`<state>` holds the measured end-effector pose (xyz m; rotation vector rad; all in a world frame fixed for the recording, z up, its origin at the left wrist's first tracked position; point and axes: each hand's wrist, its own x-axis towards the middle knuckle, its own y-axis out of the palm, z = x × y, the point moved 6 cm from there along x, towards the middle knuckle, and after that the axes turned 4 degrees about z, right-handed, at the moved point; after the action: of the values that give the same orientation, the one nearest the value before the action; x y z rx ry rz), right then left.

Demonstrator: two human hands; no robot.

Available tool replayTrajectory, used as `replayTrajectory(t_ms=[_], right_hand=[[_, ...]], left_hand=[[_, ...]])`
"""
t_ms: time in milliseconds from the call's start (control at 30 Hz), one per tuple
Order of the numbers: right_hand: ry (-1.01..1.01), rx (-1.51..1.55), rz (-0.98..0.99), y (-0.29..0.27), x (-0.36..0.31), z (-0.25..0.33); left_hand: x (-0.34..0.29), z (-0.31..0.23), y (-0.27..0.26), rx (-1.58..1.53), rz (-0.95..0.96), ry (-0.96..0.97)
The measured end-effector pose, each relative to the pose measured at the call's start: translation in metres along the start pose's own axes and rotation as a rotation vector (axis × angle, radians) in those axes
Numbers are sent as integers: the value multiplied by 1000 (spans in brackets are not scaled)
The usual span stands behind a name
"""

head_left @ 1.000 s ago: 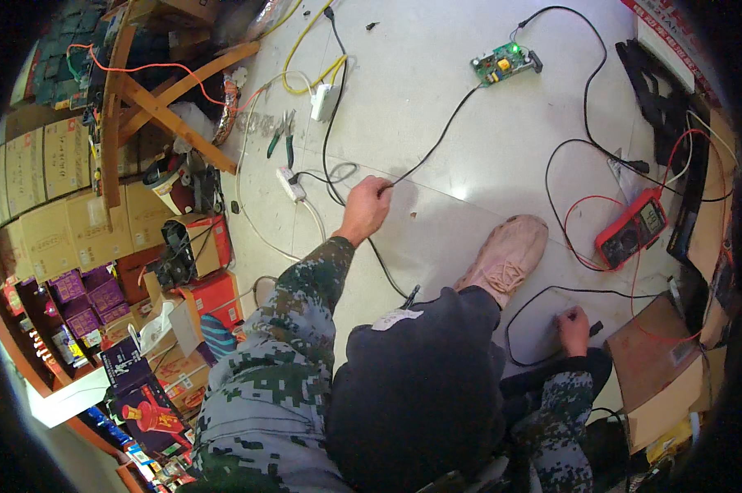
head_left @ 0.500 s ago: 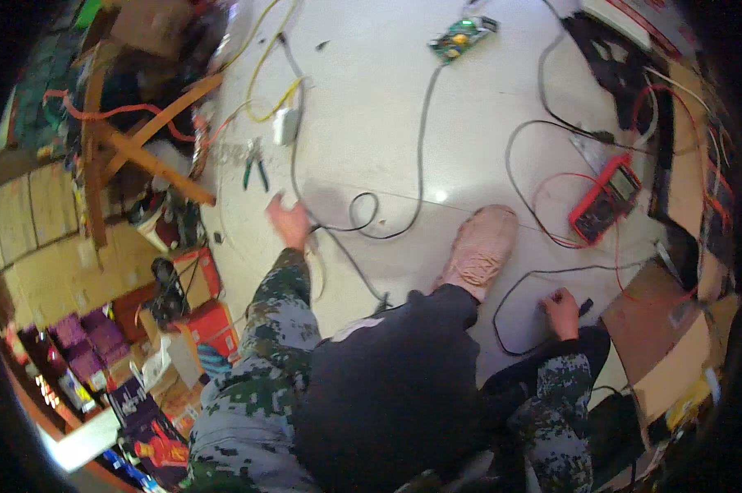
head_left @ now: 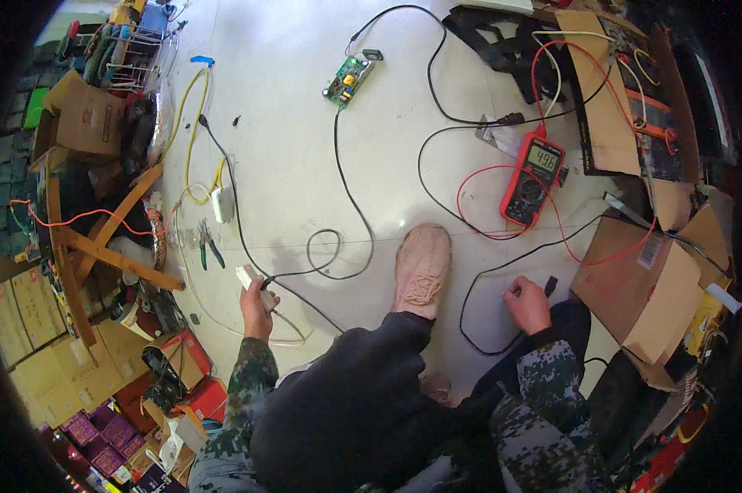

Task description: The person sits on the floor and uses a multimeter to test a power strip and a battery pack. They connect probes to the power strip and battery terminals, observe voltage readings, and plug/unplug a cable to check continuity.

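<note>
Head view: left hand [head_left: 254, 306] grips a small white plug block [head_left: 251, 278] on the floor, black cable [head_left: 338, 177] running from it to a green circuit board [head_left: 348, 80]. Right hand [head_left: 527, 302] pinches a black lead [head_left: 477, 283] beside the knee. Red multimeter [head_left: 532, 181] lies near the pink shoe [head_left: 422, 269].

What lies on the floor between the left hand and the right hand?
In the head view, a foot in a pink shoe stands between the left hand and right hand, with a black cable loop nearer the left.
</note>
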<state>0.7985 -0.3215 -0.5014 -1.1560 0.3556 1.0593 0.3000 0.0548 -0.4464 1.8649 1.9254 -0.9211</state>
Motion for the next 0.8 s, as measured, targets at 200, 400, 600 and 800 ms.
replayTrajectory(t_ms=[200, 400, 600, 800], right_hand=[[-661, 279, -118, -30, -45, 169], [-1022, 175, -253, -9, -64, 278], [-1053, -4, -64, 12, -52, 263], [-1221, 183, 72, 16, -45, 254]], left_hand=[[-108, -100, 170, 419, 361, 408], [-152, -91, 260, 465, 628, 212], [-151, -67, 255, 442, 698, -141], [-83, -52, 206, 341, 524, -129]])
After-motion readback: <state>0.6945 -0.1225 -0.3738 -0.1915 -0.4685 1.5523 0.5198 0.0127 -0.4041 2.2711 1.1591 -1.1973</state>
